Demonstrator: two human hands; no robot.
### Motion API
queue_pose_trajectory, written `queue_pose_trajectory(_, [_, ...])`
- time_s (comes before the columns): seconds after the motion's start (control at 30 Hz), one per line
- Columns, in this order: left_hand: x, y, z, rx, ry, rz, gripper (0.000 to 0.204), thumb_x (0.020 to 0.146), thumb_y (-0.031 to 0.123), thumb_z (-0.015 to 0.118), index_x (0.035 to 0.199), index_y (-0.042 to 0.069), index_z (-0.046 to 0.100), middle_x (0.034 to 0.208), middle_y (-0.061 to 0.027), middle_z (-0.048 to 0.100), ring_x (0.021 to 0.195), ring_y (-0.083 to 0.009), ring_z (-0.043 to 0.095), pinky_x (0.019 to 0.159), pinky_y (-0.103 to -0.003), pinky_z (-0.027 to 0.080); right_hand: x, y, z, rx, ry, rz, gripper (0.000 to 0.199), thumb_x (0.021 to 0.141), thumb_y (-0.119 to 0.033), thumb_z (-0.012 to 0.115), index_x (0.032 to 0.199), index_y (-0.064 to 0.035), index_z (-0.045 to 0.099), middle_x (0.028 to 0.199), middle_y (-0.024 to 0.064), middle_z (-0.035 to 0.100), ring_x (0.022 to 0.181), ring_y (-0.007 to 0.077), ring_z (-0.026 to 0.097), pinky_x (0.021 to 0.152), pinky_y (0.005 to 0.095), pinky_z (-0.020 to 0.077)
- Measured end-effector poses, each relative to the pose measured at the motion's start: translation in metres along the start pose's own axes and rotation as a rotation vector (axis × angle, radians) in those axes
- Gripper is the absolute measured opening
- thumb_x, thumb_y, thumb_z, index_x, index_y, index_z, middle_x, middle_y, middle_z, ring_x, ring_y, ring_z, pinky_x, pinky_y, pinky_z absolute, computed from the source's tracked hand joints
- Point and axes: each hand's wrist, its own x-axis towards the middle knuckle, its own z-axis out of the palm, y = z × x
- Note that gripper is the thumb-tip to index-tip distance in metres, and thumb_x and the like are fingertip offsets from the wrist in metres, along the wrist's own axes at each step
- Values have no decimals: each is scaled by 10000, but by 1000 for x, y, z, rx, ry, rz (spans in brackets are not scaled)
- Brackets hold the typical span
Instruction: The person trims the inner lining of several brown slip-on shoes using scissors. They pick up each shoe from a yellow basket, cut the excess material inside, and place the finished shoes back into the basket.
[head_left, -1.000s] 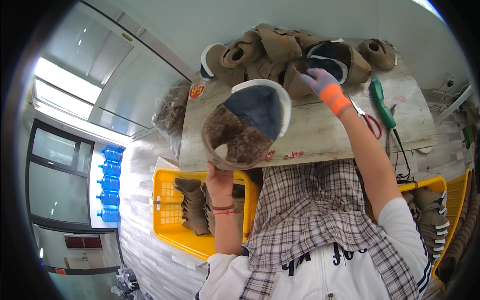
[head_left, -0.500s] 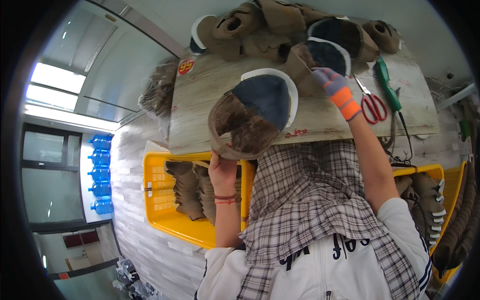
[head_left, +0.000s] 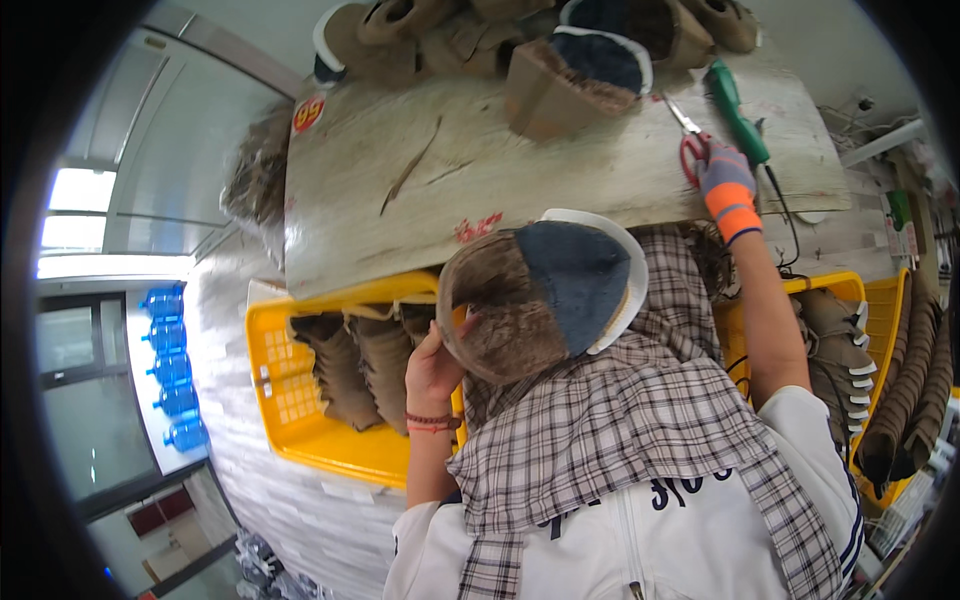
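Note:
My left hand (head_left: pixel 434 372) grips the near left edge of a brown shoe upper (head_left: pixel 505 335), held in front of my lap. The upper has a fuzzy brown lining, a navy section and a white rim. In its orange and grey glove, my right hand (head_left: pixel 728 185) is closed around the handles of the red-handled scissors (head_left: pixel 690 150), covering one loop. Their blades point away on the table. Just beyond that hand lies a green hand tool (head_left: pixel 738 115) with a black cord. Another shoe upper (head_left: pixel 560 95) sits on the table to the left of the scissors.
Several more uppers (head_left: pixel 460 50) are heaped along the back of the wooden table (head_left: pixel 350 220). A thin brown strip (head_left: pixel 412 165) lies on it. Yellow crates (head_left: pixel 285 425) with stacked uppers stand left and right of me. Blue water bottles (head_left: pixel 172 370) line the wall at left.
My left hand has drawn the upper nearer to my lap and rightward. My right hand has left the other upper and moved to the scissors. The whole view has shifted.

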Motion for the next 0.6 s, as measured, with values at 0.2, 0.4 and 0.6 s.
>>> queue_pose_trajectory(0.2, [-17, 0, -2, -3, -12, -34, 445, 926, 316, 527, 1321, 125, 456, 1371, -212, 375, 1249, -356, 368, 1048, -524, 279, 13, 9, 9, 102, -111, 105, 356, 769, -282, 635, 1028, -44, 579, 1039, 197, 620, 954, 370, 607, 811, 429, 484])
queue_pose_trajectory(0.4, [-13, 5, -2, -87, 9, -34, 402, 916, 341, 548, 1252, 123, 520, 1207, -124, 544, 1162, -294, 462, 985, -518, 346, -29, 25, 4, 477, 18, 75, 425, 793, -305, 653, 1085, -14, 550, 900, 202, 645, 821, 338, 626, 743, 384, 480])
queue_pose_trajectory(0.6, [-2, 5, 11, -189, 136, -73, 399, 921, 317, 545, 1242, 81, 515, 1165, -135, 568, 1129, -297, 489, 985, -494, 363, -114, -80, -83, 559, 264, -684, 388, 700, -228, 741, 1013, -60, 585, 891, 143, 603, 864, 296, 572, 780, 376, 468])
